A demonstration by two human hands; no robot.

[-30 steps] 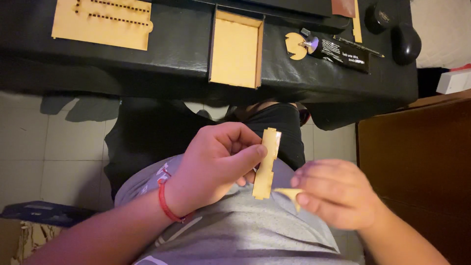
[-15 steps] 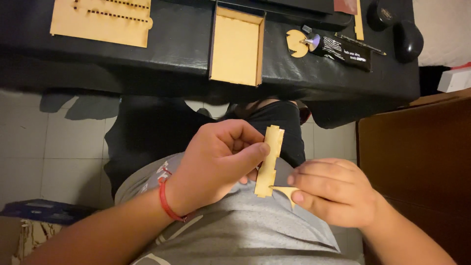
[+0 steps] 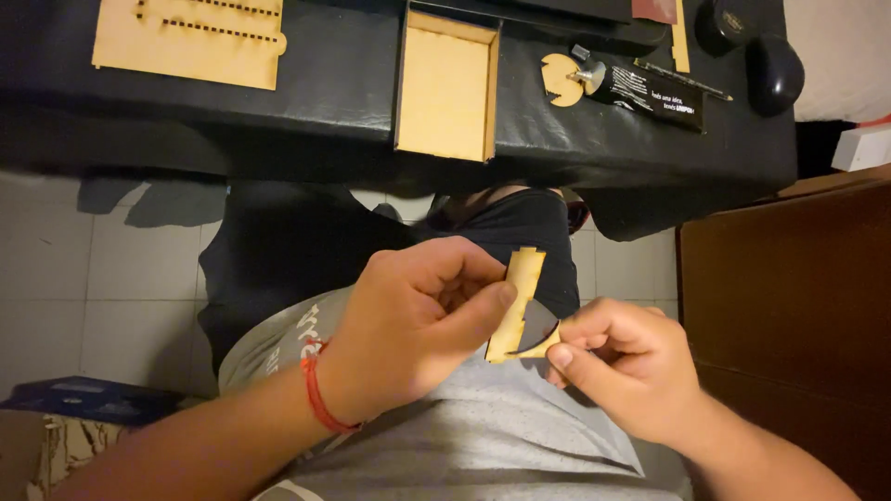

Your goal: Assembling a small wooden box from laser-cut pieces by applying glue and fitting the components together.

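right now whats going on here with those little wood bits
A seated person holds two thin, light wooden pieces over their lap. The left hand, with a red band at the wrist, pinches a narrow notched wooden strip upright. The right hand presses a smaller curved wooden piece against the strip's lower end. On the black table above lie a shallow wooden tray, a flat slotted wooden panel and a dark glue tube.
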